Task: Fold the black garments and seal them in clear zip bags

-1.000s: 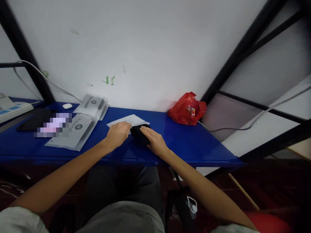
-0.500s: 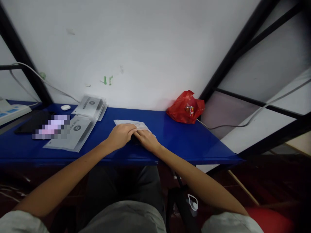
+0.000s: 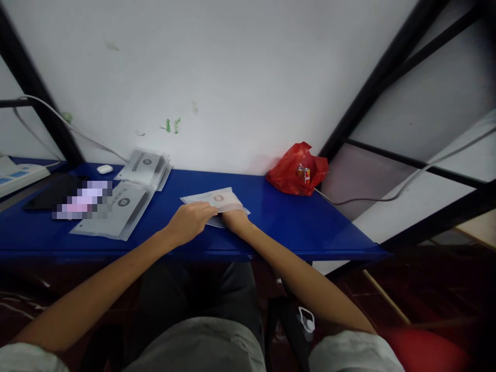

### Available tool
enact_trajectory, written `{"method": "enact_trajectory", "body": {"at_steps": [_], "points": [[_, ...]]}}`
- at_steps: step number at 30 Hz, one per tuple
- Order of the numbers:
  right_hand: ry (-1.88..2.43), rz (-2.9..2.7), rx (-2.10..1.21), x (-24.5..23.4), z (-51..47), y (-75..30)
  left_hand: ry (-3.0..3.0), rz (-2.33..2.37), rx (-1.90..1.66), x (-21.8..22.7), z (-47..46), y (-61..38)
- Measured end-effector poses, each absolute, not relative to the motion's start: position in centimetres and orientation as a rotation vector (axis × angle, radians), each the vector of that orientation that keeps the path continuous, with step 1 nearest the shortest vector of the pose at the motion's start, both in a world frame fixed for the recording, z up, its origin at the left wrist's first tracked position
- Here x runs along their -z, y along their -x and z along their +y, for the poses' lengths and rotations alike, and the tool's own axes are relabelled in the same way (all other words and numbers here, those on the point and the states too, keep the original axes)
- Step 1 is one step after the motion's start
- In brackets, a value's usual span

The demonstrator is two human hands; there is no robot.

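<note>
A flat, pale plastic pouch (image 3: 217, 199) lies on the blue table (image 3: 310, 227) in front of me. My left hand (image 3: 189, 219) is closed, pinching the pouch's near edge at its opening. My right hand (image 3: 233, 216) is pushed into the pouch up to the wrist. Its fingers are covered by the plastic, and only a faint skin tone shows through. The black item seen earlier is out of sight.
Two stacks of printed grey pouches (image 3: 145, 166) (image 3: 120, 209) lie at the left, with a white earbud case (image 3: 104, 169), a dark flat device (image 3: 48, 191) and a power strip (image 3: 19, 173). A red plastic bag (image 3: 296, 173) sits against the wall. A black frame (image 3: 372, 93) rises at right.
The black item that my right hand held on the table has gone into the pouch along with that hand. My left hand shifted to the pouch's opening edge.
</note>
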State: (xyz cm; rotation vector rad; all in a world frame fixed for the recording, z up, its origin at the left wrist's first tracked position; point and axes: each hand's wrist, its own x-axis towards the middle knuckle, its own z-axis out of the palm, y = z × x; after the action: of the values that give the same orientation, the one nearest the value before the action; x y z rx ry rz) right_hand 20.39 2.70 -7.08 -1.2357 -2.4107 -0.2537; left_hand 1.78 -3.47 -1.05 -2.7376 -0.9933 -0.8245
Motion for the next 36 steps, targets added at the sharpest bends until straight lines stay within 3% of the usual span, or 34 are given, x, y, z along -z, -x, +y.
{"method": "enact_trajectory", "body": {"at_steps": [9, 18, 29, 36], "points": [[1.079, -2.434, -0.152, 3.6, -0.6, -20.5, 2.625, -1.196, 0.848, 2.2, -2.5, -1.4], [1.053, -2.502, 0.231, 3.1, -4.4, -22.1, 2.569, -1.225, 0.787, 2.6, -2.4, -0.8], [1.366, -2.521, 0.656, 3.7, -4.1, -20.3, 2.651, -1.025, 0.732, 2.4, -2.3, -1.1], [1.429, -2.598, 0.524, 3.4, -3.7, -21.1, 2.642, -1.060, 0.519, 2.5, -2.3, -0.4]]}}
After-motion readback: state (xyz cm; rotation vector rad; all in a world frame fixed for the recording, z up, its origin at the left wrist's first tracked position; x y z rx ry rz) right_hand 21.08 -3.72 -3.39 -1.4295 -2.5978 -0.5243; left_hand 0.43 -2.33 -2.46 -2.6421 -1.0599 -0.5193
